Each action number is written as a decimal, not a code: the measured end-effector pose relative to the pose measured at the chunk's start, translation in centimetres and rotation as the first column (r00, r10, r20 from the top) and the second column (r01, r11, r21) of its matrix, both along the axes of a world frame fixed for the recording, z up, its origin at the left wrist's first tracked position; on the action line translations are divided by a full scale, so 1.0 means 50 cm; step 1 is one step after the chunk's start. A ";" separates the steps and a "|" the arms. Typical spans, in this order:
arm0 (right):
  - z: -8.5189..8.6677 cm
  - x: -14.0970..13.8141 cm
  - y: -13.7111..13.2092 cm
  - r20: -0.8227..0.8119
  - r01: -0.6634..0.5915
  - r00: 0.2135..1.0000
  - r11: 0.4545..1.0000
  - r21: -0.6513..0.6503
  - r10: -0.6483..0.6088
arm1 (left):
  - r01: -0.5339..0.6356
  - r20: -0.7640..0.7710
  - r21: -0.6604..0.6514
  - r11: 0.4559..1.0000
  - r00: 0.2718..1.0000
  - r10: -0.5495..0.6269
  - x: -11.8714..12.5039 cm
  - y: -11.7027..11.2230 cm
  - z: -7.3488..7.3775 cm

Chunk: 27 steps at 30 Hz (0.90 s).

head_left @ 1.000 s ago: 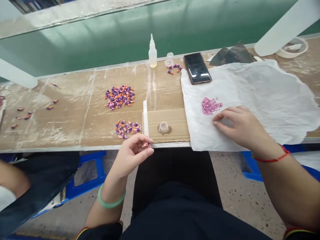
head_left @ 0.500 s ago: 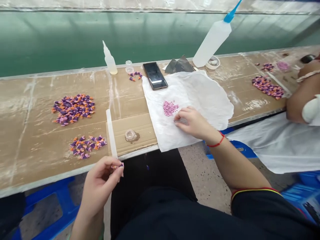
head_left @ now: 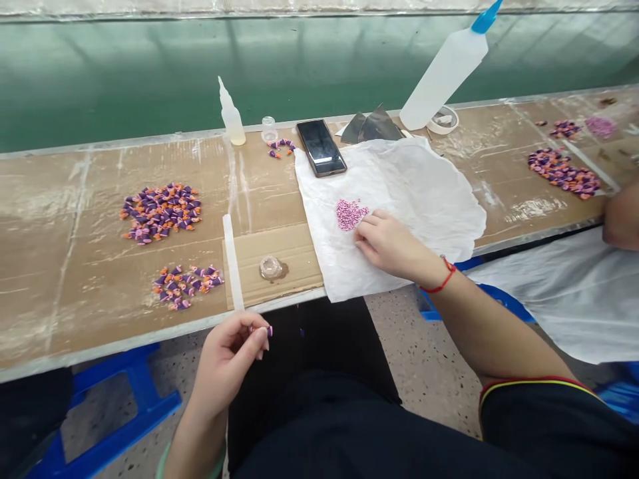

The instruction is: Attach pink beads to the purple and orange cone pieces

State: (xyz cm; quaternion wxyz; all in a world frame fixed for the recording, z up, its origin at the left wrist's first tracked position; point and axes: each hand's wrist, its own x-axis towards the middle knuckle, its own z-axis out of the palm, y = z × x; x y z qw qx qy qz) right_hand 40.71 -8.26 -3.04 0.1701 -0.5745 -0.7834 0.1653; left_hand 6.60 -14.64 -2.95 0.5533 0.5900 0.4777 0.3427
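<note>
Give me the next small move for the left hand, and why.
Probably bring the small purple piece in the left hand to the small clear pot on the cardboard: the fingers pinch it just off the bench edge, close by.

Between my left fingers [head_left: 255,324] a small purple piece [head_left: 269,330] is mostly hidden, so I can't make out its shape. The pink grains [head_left: 351,214] on the paper [head_left: 424,193] are too small to tell apart. The top edge cuts off the nozzle of the big plastic bottle [head_left: 444,76], and the right edge cuts off a co-worker's arm [head_left: 622,216].
</note>
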 end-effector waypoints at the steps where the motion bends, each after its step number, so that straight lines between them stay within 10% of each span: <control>1: 0.003 -0.001 -0.002 -0.024 0.005 1.000 1.000 -0.006 -0.005 | -0.005 0.005 -0.004 1.000 1.000 0.005 0.001 0.000 -0.002; 6: 0.021 -0.018 -0.038 -0.339 0.009 0.939 0.992 -0.124 -0.051 | -0.049 0.067 -0.030 0.998 0.996 0.051 0.023 -0.002 0.002; 11: 0.030 -0.083 -0.070 -0.893 -0.143 0.396 0.946 -0.292 -0.216 | 0.042 0.187 0.013 0.999 0.981 -0.044 0.084 0.013 0.034; 17: 0.039 -0.125 -0.078 -0.947 -0.272 0.231 0.919 -0.284 -0.224 | 0.140 0.300 0.032 0.990 0.943 -0.143 0.137 0.020 0.059; 21: 0.040 -0.131 -0.088 -0.955 -0.249 0.253 0.943 -0.221 -0.157 | 0.126 0.329 -0.005 0.992 0.937 -0.117 0.152 0.015 0.057; 27: 0.048 -0.153 -0.109 -0.782 0.012 0.620 0.995 0.097 0.068 | 0.108 0.419 -0.103 0.989 0.906 -0.055 0.177 0.003 0.039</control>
